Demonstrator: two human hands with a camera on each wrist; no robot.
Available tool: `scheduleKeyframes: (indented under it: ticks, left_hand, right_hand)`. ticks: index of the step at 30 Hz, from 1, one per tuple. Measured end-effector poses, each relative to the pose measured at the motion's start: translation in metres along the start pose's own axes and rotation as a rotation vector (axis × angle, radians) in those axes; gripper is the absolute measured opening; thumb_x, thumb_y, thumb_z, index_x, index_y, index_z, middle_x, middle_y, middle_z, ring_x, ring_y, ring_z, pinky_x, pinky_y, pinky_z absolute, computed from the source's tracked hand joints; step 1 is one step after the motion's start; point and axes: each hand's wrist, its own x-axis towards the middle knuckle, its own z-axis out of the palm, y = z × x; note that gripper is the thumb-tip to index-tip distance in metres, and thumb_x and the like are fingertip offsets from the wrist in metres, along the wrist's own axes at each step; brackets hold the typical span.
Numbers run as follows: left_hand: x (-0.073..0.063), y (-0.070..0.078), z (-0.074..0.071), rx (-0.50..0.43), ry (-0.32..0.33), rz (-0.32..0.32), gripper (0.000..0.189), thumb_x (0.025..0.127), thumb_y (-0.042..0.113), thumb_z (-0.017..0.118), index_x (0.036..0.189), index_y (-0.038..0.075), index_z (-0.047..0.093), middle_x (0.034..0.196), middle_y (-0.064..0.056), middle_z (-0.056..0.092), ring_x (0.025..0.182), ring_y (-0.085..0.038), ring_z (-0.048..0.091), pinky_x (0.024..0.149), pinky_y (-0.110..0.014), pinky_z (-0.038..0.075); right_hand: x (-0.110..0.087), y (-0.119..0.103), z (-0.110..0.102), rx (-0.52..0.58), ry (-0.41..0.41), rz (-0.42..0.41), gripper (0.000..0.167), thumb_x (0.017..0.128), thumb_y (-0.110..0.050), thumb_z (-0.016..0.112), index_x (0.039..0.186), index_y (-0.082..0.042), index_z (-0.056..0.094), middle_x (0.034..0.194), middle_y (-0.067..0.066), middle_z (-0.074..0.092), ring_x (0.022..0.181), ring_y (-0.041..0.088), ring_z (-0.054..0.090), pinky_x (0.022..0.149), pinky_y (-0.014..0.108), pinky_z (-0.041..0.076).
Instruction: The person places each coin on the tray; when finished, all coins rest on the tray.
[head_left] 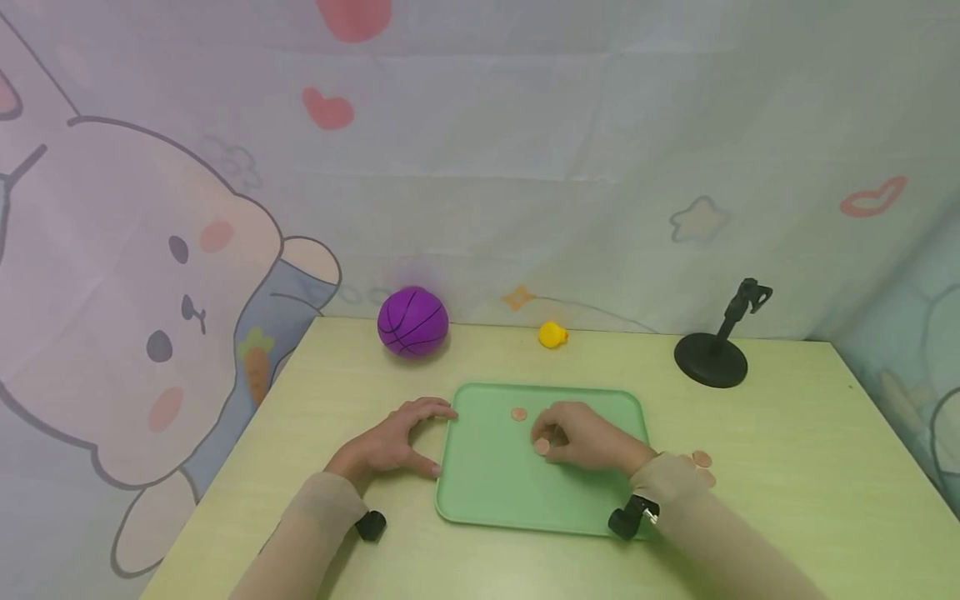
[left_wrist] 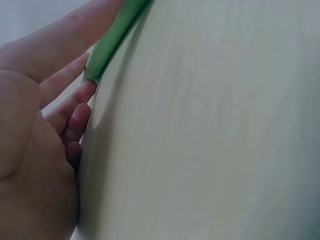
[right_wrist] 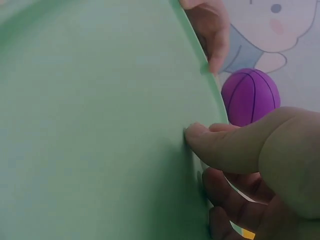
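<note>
A light green tray (head_left: 495,492) lies on the table, and one copper-coloured coin (head_left: 519,413) rests flat near its back. Low over the tray's middle, my right hand (head_left: 588,437) holds another copper-coloured coin (head_left: 542,447) at the tips of its thumb and curled index finger. From the right wrist, the thumb (right_wrist: 225,147) shows close to the tray surface, and the coin is hidden there. My left hand (head_left: 390,437) spreads its thumb and fingers against the tray's left rim. In the left wrist view, its fingertips meet the green rim (left_wrist: 107,50).
Several more coins (head_left: 702,458) lie on the table right of the tray, partly behind the right sleeve. Along the back stand a purple ball (head_left: 412,322), a small yellow toy (head_left: 552,335) and a black stand (head_left: 711,360). A printed cloth (head_left: 480,167) hangs behind the table.
</note>
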Motion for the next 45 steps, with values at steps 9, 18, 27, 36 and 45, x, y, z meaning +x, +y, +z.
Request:
scheduleKeyframes:
  ticks: [9, 18, 27, 36, 45]
  left_hand:
    - [0.0, 0.0, 0.001, 0.011, 0.002, 0.007, 0.082, 0.072, 0.029, 0.098, 0.145, 0.027, 0.059, 0.165, -0.004, 0.038, 0.153, -0.033, 0.026, 0.123, -0.064, 0.018]
    - [-0.001, 0.0, 0.0, 0.009, 0.005, -0.007, 0.083, 0.072, 0.028, 0.098, 0.145, 0.028, 0.059, 0.165, -0.003, 0.038, 0.154, -0.032, 0.026, 0.123, -0.063, 0.018]
    - [0.0, 0.0, 0.001, 0.013, 0.004, 0.003, 0.082, 0.074, 0.028, 0.097, 0.146, 0.026, 0.059, 0.165, -0.006, 0.038, 0.153, -0.035, 0.027, 0.123, -0.066, 0.018]
    - [-0.001, 0.002, 0.001, 0.003, 0.0, -0.009, 0.083, 0.072, 0.029, 0.098, 0.145, 0.027, 0.059, 0.165, -0.003, 0.038, 0.153, -0.032, 0.026, 0.124, -0.063, 0.018]
    - [0.0, 0.0, 0.001, -0.02, 0.004, -0.001, 0.082, 0.072, 0.027, 0.098, 0.145, 0.025, 0.06, 0.164, -0.004, 0.039, 0.152, -0.033, 0.027, 0.123, -0.063, 0.018]
  right_hand:
    - [0.01, -0.013, 0.009, -0.065, 0.027, 0.021, 0.004, 0.095, -0.011, 0.076, 0.099, -0.011, 0.078, 0.087, -0.008, 0.069, 0.076, 0.009, 0.054, 0.074, 0.029, 0.049]
    - [0.018, -0.017, 0.017, -0.115, 0.087, 0.102, 0.006, 0.095, -0.014, 0.077, 0.09, -0.015, 0.076, 0.081, -0.01, 0.067, 0.072, 0.008, 0.054, 0.073, 0.03, 0.05]
    - [0.024, -0.021, 0.021, -0.112, 0.13, 0.21, 0.006, 0.094, -0.017, 0.08, 0.094, -0.012, 0.078, 0.094, -0.002, 0.076, 0.087, 0.012, 0.065, 0.081, 0.036, 0.055]
    - [0.028, -0.023, 0.022, -0.092, 0.151, 0.258, 0.007, 0.092, -0.019, 0.082, 0.09, -0.014, 0.077, 0.116, 0.003, 0.079, 0.091, 0.014, 0.067, 0.08, 0.036, 0.055]
    - [0.03, -0.025, 0.022, -0.101, 0.168, 0.293, 0.008, 0.09, -0.02, 0.083, 0.091, -0.014, 0.078, 0.094, -0.004, 0.075, 0.088, 0.013, 0.066, 0.079, 0.036, 0.055]
